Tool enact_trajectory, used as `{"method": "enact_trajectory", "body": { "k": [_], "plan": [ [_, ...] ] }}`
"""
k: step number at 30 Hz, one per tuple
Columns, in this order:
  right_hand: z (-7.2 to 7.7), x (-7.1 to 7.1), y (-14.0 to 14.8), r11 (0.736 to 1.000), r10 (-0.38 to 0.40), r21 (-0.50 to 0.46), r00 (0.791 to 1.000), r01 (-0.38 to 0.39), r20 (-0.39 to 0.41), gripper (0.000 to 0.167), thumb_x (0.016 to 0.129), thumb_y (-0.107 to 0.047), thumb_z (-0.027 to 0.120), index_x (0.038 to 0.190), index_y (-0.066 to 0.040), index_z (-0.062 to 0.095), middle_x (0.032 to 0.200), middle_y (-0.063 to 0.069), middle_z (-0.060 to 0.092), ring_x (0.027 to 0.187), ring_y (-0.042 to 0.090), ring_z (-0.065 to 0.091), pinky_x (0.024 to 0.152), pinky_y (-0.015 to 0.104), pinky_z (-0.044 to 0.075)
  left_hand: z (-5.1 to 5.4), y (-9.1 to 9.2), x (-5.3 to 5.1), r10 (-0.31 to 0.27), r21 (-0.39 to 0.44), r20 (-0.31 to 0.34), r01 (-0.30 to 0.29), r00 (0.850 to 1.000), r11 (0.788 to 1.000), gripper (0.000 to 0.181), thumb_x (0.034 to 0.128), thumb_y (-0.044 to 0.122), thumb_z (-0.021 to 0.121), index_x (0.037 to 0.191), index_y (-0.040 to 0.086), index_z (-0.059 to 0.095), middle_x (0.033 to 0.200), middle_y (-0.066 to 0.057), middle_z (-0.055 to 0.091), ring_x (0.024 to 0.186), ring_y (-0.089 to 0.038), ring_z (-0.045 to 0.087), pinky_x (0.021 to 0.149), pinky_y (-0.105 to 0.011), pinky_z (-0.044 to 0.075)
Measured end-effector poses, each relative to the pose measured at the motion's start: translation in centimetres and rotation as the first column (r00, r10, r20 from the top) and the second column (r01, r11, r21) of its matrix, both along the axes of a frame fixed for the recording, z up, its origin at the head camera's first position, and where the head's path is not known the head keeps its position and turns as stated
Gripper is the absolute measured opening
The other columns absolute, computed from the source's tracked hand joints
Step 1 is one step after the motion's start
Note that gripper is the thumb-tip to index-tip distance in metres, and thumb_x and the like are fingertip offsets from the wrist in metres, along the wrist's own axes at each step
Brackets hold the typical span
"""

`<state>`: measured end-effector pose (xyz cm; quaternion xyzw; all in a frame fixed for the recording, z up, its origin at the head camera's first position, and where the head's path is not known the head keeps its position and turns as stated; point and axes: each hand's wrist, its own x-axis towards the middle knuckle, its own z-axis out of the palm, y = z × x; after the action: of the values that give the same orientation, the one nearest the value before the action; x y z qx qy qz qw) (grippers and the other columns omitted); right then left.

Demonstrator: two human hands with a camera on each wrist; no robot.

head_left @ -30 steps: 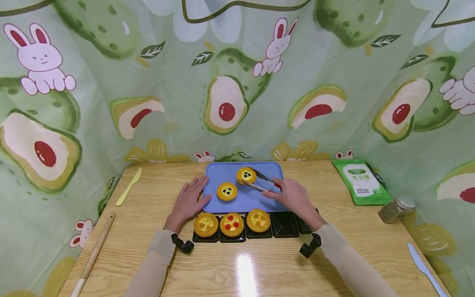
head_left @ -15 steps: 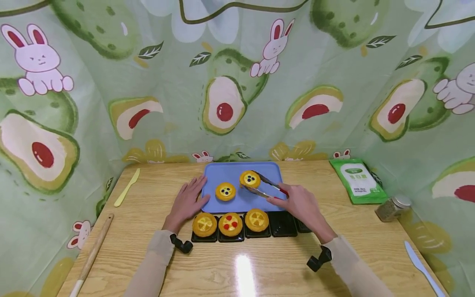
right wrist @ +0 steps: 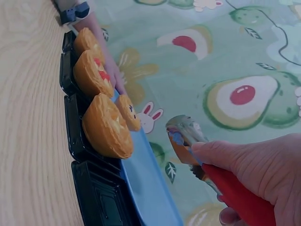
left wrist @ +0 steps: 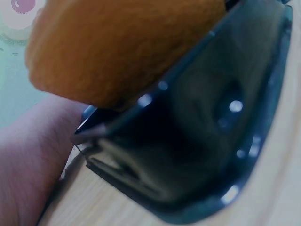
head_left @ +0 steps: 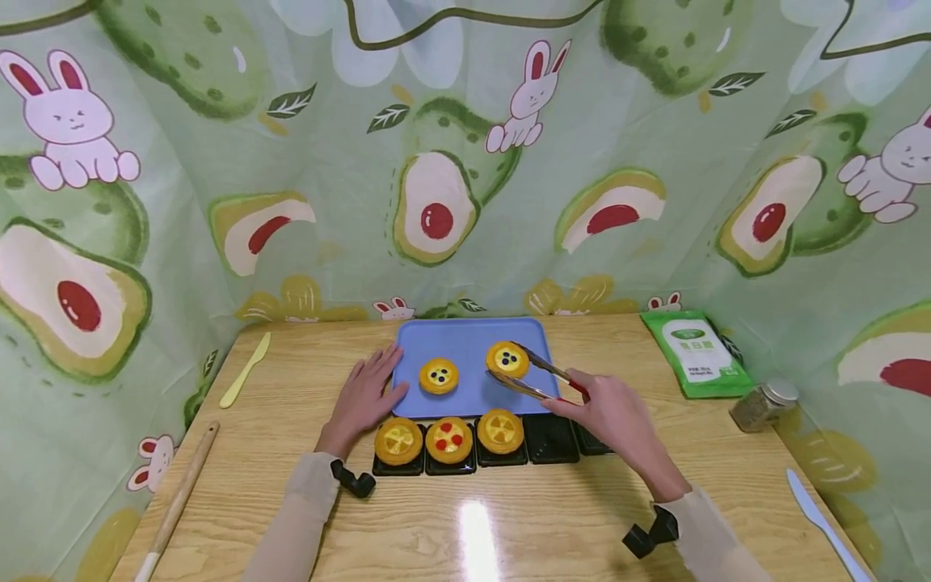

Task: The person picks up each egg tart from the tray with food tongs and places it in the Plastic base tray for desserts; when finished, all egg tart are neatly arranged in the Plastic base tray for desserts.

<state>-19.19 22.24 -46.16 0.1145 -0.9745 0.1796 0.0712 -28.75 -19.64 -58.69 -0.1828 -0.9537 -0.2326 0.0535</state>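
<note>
My right hand (head_left: 618,416) grips red-handled metal tongs (head_left: 534,380), and their tips clasp an egg tart (head_left: 507,360) with dark berries on top. In the right wrist view that tart is held up in the tongs, above the blue tray (head_left: 476,338). A second berry tart (head_left: 439,377) lies on the tray. My left hand (head_left: 366,396) rests at the tray's left edge with its fingers extended. Along the tray's front stand black square cups; three hold tarts, one of them a tart with red pieces (head_left: 448,440). A bare black cup (head_left: 550,439) sits beside them, another partly behind my right wrist.
At the left lie a yellow knife (head_left: 246,370) and a wooden-handled tool (head_left: 178,501). On the right are a green and white packet (head_left: 697,354), a spice jar (head_left: 764,406) and a blue knife (head_left: 825,521). A printed curtain (head_left: 327,162) surrounds the table.
My right hand has moved right and toward me, carrying the berry tart in the tongs away from the other one. My left hand stays at the tray edge.
</note>
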Motion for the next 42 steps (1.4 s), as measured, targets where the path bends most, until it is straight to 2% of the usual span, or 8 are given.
{"method": "enact_trajectory", "body": {
  "k": [2,6,15,22,27,32,39,42],
  "plan": [
    [0.1,0.5,0.3,1.0,-0.013,-0.004,1.0,0.013,0.004,0.049,0.085,-0.061,0.079,0.082,-0.017,0.057,0.059,-0.005,0.036,0.049,0.013,0.035,0.046,0.028,0.023,0.0,0.0,0.0,0.0,-0.005,0.001,0.0,1.0,1.0,0.074,0.1052,0.056,0.05,0.167,0.02,0.029,0.173,0.001,0.024,0.159,-0.032,0.021,0.127,-0.058,0.013],
    [0.2,1.5,1.0,0.999,-0.048,-0.016,0.999,0.049,0.021,0.047,0.085,-0.062,0.079,0.09,-0.018,0.064,0.06,-0.006,0.035,0.051,0.013,0.035,0.047,0.029,0.024,0.1,0.0,0.1,-0.005,0.002,0.005,0.005,1.0,1.0,0.073,0.1056,0.055,0.049,0.167,0.02,0.029,0.173,0.001,0.024,0.16,-0.033,0.021,0.127,-0.058,0.012],
    [0.7,4.0,2.2,0.995,-0.098,-0.003,0.993,0.098,0.058,0.072,0.085,-0.065,0.077,0.132,-0.011,0.072,0.061,-0.004,0.04,0.053,0.014,0.037,0.048,0.029,0.025,0.2,0.0,0.3,-0.003,-0.003,0.014,0.003,1.0,1.0,0.073,0.1063,0.054,0.048,0.167,0.02,0.028,0.173,0.002,0.022,0.16,-0.032,0.019,0.128,-0.058,0.011],
    [0.2,5.4,3.1,0.992,-0.124,0.006,0.99,0.123,0.062,0.074,0.081,-0.072,0.075,0.127,-0.014,0.075,0.061,-0.006,0.042,0.053,0.012,0.037,0.047,0.028,0.025,0.2,0.1,0.2,-0.004,-0.005,0.005,0.004,1.0,1.0,0.074,0.1057,0.055,0.049,0.167,0.018,0.029,0.173,0.0,0.022,0.16,-0.034,0.02,0.127,-0.06,0.012],
    [-0.3,6.8,3.7,0.991,-0.135,0.025,0.99,0.134,0.047,0.054,0.082,-0.065,0.079,0.107,-0.017,0.075,0.063,-0.006,0.043,0.054,0.012,0.038,0.048,0.028,0.026,0.1,0.1,0.2,-0.002,-0.005,0.011,0.002,1.0,1.0,0.074,0.1057,0.055,0.048,0.167,0.019,0.028,0.173,0.001,0.022,0.16,-0.033,0.02,0.127,-0.058,0.012],
    [-1.0,8.4,4.3,0.986,-0.165,0.037,0.981,0.162,0.097,0.051,0.083,-0.068,0.076,0.096,-0.019,0.072,0.062,-0.007,0.041,0.054,0.012,0.036,0.048,0.029,0.023,0.0,0.1,0.1,-0.004,-0.006,0.008,0.004,1.0,1.0,0.075,0.1056,0.056,0.048,0.167,0.019,0.028,0.173,0.0,0.023,0.16,-0.033,0.02,0.127,-0.059,0.011],
    [-2.3,9.7,4.5,0.98,-0.201,0.045,0.961,0.196,0.191,0.065,0.082,-0.069,0.077,0.119,-0.016,0.075,0.063,-0.005,0.042,0.055,0.014,0.037,0.049,0.029,0.024,-0.2,-0.1,0.0,0.0,-0.013,0.01,0.0,1.0,1.0,0.075,0.106,0.058,0.045,0.168,0.021,0.026,0.173,0.003,0.021,0.161,-0.03,0.018,0.128,-0.057,0.011],
    [-2.7,9.8,4.6,0.978,-0.21,0.047,0.956,0.204,0.205,0.064,0.081,-0.069,0.077,0.116,-0.016,0.075,0.063,-0.005,0.042,0.055,0.014,0.038,0.049,0.029,0.023,-0.3,0.0,0.0,-0.006,-0.012,0.009,0.006,1.0,1.0,0.075,0.106,0.059,0.045,0.168,0.021,0.026,0.173,0.003,0.021,0.161,-0.03,0.018,0.128,-0.057,0.012]
  ]
}}
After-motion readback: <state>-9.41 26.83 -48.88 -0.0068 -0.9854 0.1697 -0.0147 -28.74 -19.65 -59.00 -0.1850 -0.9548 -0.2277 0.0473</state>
